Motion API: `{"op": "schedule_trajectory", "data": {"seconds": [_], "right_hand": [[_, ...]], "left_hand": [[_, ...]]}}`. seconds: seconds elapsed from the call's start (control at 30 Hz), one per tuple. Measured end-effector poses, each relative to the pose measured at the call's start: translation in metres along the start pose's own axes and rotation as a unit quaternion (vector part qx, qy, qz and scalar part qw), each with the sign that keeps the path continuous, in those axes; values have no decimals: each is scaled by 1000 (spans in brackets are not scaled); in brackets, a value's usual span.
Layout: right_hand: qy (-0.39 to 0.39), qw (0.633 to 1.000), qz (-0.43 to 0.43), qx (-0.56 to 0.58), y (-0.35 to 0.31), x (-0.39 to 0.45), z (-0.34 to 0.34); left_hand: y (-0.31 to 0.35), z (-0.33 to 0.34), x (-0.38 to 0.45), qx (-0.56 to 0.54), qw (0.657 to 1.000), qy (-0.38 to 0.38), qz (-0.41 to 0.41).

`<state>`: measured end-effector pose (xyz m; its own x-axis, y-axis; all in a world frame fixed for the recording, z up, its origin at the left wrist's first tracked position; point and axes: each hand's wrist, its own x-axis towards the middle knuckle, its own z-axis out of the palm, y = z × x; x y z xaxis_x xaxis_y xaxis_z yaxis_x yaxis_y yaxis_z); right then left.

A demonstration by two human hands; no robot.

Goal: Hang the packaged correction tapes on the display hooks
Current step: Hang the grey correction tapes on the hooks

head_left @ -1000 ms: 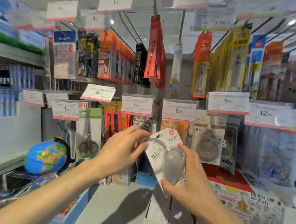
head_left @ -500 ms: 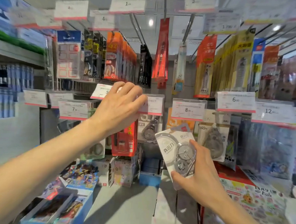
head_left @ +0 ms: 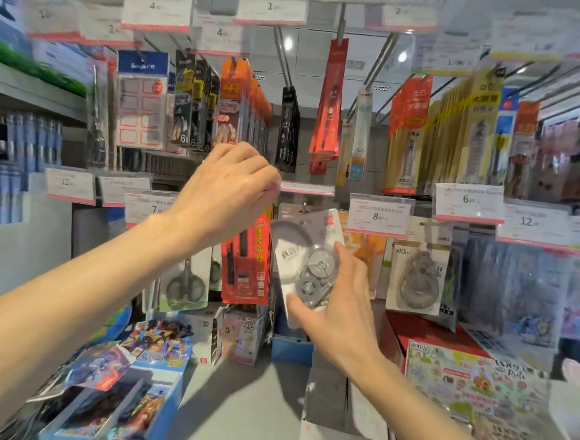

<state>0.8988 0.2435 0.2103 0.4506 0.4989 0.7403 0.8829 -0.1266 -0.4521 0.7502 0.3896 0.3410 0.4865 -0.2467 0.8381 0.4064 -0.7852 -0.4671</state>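
Note:
My right hand (head_left: 339, 302) grips a packaged correction tape (head_left: 305, 255), a white card with a clear blister showing the reels, tilted with its top toward a display hook under a price tag (head_left: 306, 188). That tag is tipped up nearly flat, and my left hand (head_left: 226, 198) pinches its left end with curled fingers. The hook itself is hidden behind the tag and the package. Another correction tape pack (head_left: 418, 273), marked 40m, hangs to the right.
Red packs (head_left: 248, 261) hang just left of the held package, scissors packs (head_left: 184, 281) further left. An 8.00 price tag (head_left: 380, 214) sits to the right. Upper hooks carry orange, black and yellow packs. Boxes of cards and stickers (head_left: 468, 397) lie on the shelf below.
My left hand left the package, rose to the price tag and tipped it up. My right hand lifted the correction tape package up and leftward toward the hook.

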Motion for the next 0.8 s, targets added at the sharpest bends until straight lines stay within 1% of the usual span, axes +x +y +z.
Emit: {"op": "schedule_trajectory", "data": {"seconds": [0.1, 0.2, 0.5, 0.6, 0.7, 0.8], "right_hand": [[21, 999, 34, 13, -14, 12, 12], [36, 998, 46, 20, -20, 19, 21], [46, 995, 87, 9, -27, 29, 35], [28, 994, 107, -18, -24, 32, 40], [8, 988, 136, -68, -22, 42, 47], [-33, 983, 146, -107, -21, 51, 48]], "left_hand": [[1, 0, 0, -7, 1000, 3, 2], [0, 0, 0, -11, 1000, 6, 3], [0, 2, -3, -16, 1000, 16, 6], [1, 2, -4, -22, 999, 22, 8], [1, 3, -5, -23, 999, 24, 9], [2, 2, -5, -23, 999, 24, 10]]}}
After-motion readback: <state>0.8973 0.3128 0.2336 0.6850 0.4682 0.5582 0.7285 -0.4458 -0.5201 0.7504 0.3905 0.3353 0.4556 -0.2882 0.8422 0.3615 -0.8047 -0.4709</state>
